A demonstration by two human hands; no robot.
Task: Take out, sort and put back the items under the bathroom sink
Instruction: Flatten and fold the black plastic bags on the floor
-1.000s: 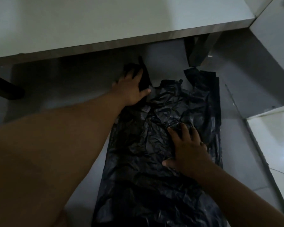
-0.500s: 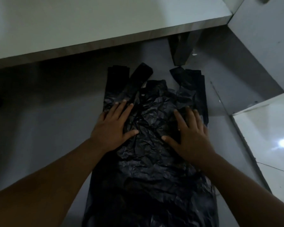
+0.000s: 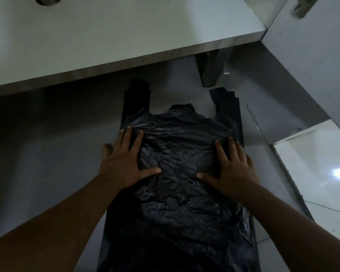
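We see both forearms entering from the bottom edge, reaching forward over a black plastic bag [image 3: 177, 193] that lies flat on the grey floor [image 3: 47, 173]. The bag's lower end runs out of view at the bottom edge; its surface is heavily creased.

Left hand [image 3: 122, 165]: palm down at the bag's left edge, fingers [image 3: 126, 138] straight and spread, thumb stretched rightward onto the plastic. The outer side of the hand lies partly over the floor. It pinches nothing.

Right hand [image 3: 236, 169]: palm down near the bag's right edge, fingers straight and slightly spread, thumb stretched leftward. It presses flat on the plastic and grips nothing.

Between the two hands the bag's middle is bare. Beyond the fingertips the bag ends in two handle loops, the left handle [image 3: 137, 95] and the right handle [image 3: 228, 101], both lying flat on the floor and well apart, with a notch of floor between them.

Farther off, a pale tabletop [image 3: 126, 36] overhangs the floor; a dark support leg [image 3: 212, 69] stands under its right part, just beyond the right handle. At right, a glossy white tile floor [image 3: 312, 183] shows a bright reflection.
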